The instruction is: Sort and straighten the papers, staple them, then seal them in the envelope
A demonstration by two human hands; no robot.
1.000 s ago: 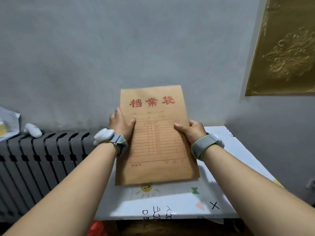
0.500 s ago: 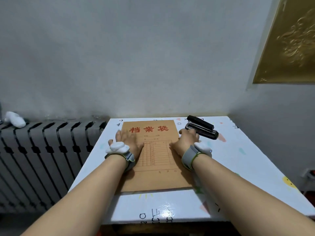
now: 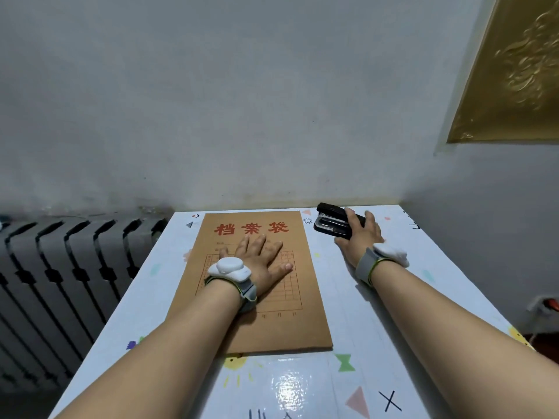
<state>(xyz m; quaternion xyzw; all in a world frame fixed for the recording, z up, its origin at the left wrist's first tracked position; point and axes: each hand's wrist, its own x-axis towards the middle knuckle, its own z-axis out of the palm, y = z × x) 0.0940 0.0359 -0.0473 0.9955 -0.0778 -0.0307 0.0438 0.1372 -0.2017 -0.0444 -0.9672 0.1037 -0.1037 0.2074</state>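
A brown kraft envelope [image 3: 305,303] with red characters lies flat on the white patterned table [image 3: 378,343], its long side running away from me. My left hand [image 3: 261,257] rests palm down on its middle with the fingers spread. A black stapler [image 3: 331,223] lies at the table's far edge, right of the envelope. My right hand [image 3: 361,234] lies over the stapler's right end, fingers curled on it. No loose papers are in sight.
A dark ribbed radiator [image 3: 60,282] stands left of the table. A grey wall rises just behind the table's far edge. A gold embossed panel [image 3: 514,71] hangs at the upper right. The table's right edge drops off to a dark floor.
The envelope, held upright in both hands a second ago, now lies flat. My left hand slid to its centre. My right hand left the envelope and moved right onto the stapler.
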